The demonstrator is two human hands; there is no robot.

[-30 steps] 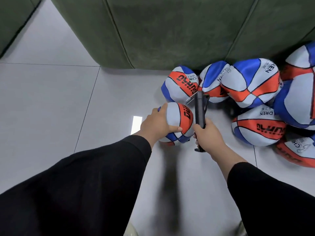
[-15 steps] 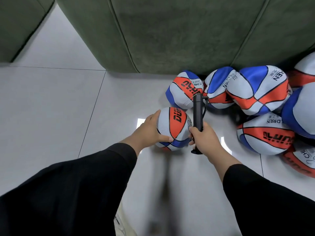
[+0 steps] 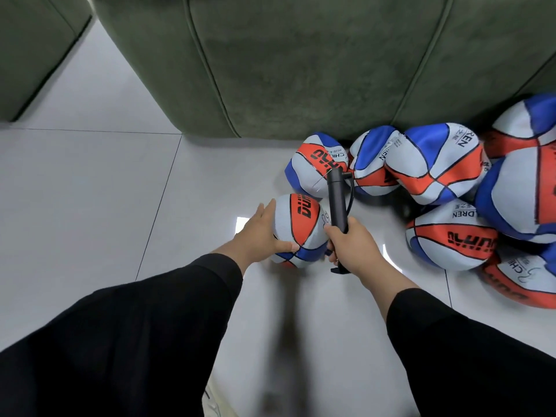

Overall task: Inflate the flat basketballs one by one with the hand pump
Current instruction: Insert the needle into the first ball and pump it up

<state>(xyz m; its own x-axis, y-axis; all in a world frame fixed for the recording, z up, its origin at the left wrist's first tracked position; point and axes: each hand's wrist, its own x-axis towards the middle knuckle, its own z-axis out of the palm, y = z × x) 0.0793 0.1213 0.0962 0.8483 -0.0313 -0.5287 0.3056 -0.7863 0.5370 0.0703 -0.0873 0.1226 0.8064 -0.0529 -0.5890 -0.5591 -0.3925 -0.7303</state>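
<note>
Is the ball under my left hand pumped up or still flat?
Pumped up, apparently: the ball under the left hand looks round and smooth, without creases.

Printed in black on the orange band of the basketball (image 3: 298,230) under the left hand (image 3: 258,233): a blocky brand word, seen upside down, not surely readable. Same word on the orange bands of the ball beyond it (image 3: 316,164) and the ball to its right (image 3: 451,236). On that right ball's white panel: "LDREN", the start cut off. Farther right of it, "REN" on the large ball by the sofa (image 3: 436,164). "CHI" on the ball at the right edge (image 3: 517,278).
</note>
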